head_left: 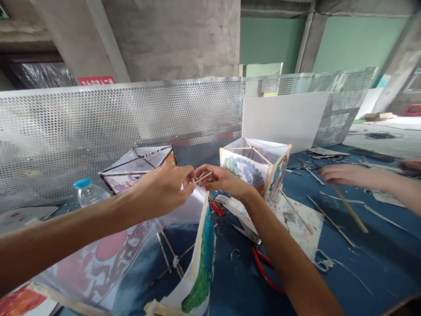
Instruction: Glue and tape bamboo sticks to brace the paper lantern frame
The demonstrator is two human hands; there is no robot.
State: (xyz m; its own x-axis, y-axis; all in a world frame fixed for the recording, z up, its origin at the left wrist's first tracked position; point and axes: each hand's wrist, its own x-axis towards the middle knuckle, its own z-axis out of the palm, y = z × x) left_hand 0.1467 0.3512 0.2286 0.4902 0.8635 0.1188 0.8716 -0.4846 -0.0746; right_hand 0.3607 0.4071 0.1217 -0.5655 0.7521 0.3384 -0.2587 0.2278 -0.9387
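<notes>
A large paper lantern frame (199, 259) stands open-topped in front of me, with painted white panels on thin wooden sticks. At its far top corner, my left hand (171, 186) is closed, its thumb and fingers pinching the panel's edge. My right hand (226, 181) meets it there, fingers curled around a short thin wooden stick (204, 177) that slants between both hands. The exact contact of the fingertips is partly hidden. Inside the lantern, crossed sticks (176, 261) are bound together at their middle.
Two other painted lanterns (251, 169) (140, 164) stand behind. Red-handled scissors (263, 263), a red tool (217, 207), a plastic bottle (88, 191) and paper scraps lie around. At right, another person's hand (351, 175) is near a stick (351, 210). A perforated metal screen (115, 118) borders the table.
</notes>
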